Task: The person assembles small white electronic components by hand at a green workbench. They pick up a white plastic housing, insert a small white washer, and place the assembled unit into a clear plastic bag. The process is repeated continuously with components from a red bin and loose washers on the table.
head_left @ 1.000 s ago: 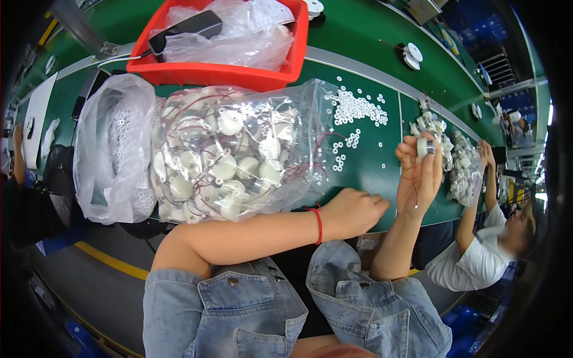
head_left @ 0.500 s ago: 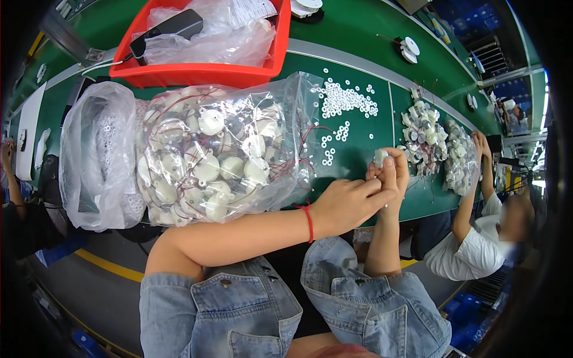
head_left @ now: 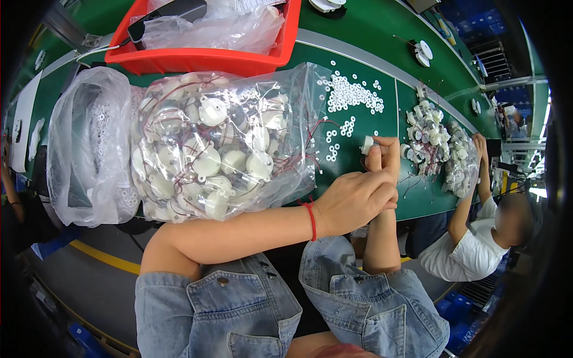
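Fingertips [head_left: 388, 145] of the right hand [head_left: 382, 156] pinched one small white part [head_left: 367, 144], holding it just above the green table [head_left: 364, 56]. Its thumb and forefinger were closed narrowly on the part. One left hand [head_left: 352, 200] sat just below and against the right hand, fingers curled in; whether it gripped anything could not be told. One red band [head_left: 311, 218] circled the left wrist.

Two clear bags lay to the left on the table. One big bag [head_left: 224, 143], nearest the hands, was full of round white discs with red wires, too many to count. One second bag [head_left: 89, 146], further left, held small white rings. One red bin [head_left: 209, 56] stood behind them, with crumpled plastic inside.

Loose white rings [head_left: 352, 95] were scattered on the table beyond the hands, in one dense patch and a few strays, too many to count. One heap of white parts [head_left: 427, 134] lay to the right, with another bagged heap just beyond it. One other person [head_left: 477, 244] sat at far right, an arm reaching up to that heap.
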A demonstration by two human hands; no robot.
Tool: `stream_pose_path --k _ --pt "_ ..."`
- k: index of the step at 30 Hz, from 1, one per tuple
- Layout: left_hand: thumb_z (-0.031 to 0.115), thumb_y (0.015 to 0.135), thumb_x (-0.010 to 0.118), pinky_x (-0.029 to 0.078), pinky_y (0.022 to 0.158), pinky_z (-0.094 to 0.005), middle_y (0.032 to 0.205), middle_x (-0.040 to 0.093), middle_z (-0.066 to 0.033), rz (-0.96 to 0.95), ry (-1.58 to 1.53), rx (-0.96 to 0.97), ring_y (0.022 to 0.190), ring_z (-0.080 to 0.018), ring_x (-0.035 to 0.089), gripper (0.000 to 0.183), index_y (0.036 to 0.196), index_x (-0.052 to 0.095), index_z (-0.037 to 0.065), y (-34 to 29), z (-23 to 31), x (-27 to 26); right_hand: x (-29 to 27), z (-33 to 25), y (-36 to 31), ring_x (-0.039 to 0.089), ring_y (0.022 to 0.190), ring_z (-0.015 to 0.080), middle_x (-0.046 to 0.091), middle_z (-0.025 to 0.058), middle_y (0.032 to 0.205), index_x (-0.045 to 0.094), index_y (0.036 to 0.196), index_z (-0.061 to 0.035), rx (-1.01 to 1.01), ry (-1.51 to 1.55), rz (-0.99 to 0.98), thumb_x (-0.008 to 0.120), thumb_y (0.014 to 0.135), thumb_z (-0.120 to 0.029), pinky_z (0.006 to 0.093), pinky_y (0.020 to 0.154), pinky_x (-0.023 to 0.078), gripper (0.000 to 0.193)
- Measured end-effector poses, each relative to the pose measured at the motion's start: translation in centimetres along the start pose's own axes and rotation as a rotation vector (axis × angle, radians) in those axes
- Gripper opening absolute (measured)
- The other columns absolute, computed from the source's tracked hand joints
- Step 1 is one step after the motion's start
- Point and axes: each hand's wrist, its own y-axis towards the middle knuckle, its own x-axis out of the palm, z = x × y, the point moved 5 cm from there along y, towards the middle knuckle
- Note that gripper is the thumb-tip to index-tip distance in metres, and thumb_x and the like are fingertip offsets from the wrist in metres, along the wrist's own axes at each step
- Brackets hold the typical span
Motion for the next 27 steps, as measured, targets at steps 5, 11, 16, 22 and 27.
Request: stream_pose_path --k 5,11,16,22,27 --pt "0.019 0.086 0.068 0.051 0.066 -0.0365 0.08 0.06 -0.0065 0.025 -0.026 0.008 0.074 -0.0238 0.061 0.019 0.098 0.057 0.008 -0.4 -0.5 0.3 0.6 -1.0 1.9 0.043 0.066 0.0043 0.051 -0.0021 0.077 0.052 0.108 -0.0041 0.019 -0.052 -0.105 0.059 0.098 -0.019 0.0198 0.056 0.031 0.019" --pt "0.017 0.086 0.066 0.051 0.068 -0.0364 0.079 0.059 -0.0068 0.12 -0.014 -0.05 0.075 -0.0231 0.061 0.018 0.103 0.061 0.01 0.3 -1.2 -0.3 1.3 -1.6 2.7 0.046 0.071 0.0058 0.053 -0.0002 0.08 0.051 0.113 -0.0031 0.007 -0.069 -0.202 0.057 0.099 -0.017 0.0203 0.061 0.035 0.022" --pt "0.017 0.086 0.065 0.05 0.068 -0.0352 0.079 0.06 -0.0036 0.139 0.018 -0.053 0.075 -0.0212 0.061 0.017 0.101 0.061 0.012 0.2 -1.3 -0.4 0.9 -0.9 2.8 0.047 0.072 0.0061 0.054 0.0001 0.082 0.049 0.115 -0.0027 0.007 -0.082 -0.198 0.058 0.098 -0.017 0.02 0.062 0.036 0.024" --pt "0.018 0.087 0.064 0.05 0.069 -0.0347 0.078 0.062 -0.0022 0.153 0.022 -0.042 0.076 -0.0204 0.062 0.015 0.1 0.061 0.012 -0.1 -1.6 0.2 1.1 -1.1 3.3 0.049 0.075 0.0064 0.055 0.0014 0.084 0.049 0.118 -0.0015 -0.062 -0.157 -0.246 0.059 0.097 -0.012 0.0205 0.065 0.038 0.025" --pt "0.019 0.088 0.062 0.05 0.069 -0.0355 0.078 0.062 -0.0036 0.124 0.024 -0.076 0.079 -0.021 0.064 0.014 0.1 0.061 0.011 -0.2 -1.9 0.3 1.7 -2.0 3.4 0.054 0.083 0.0094 0.059 0.0048 0.093 0.051 0.117 0.0 -0.102 -0.191 -0.33 0.059 0.096 -0.008 0.0229 0.074 0.043 0.024"
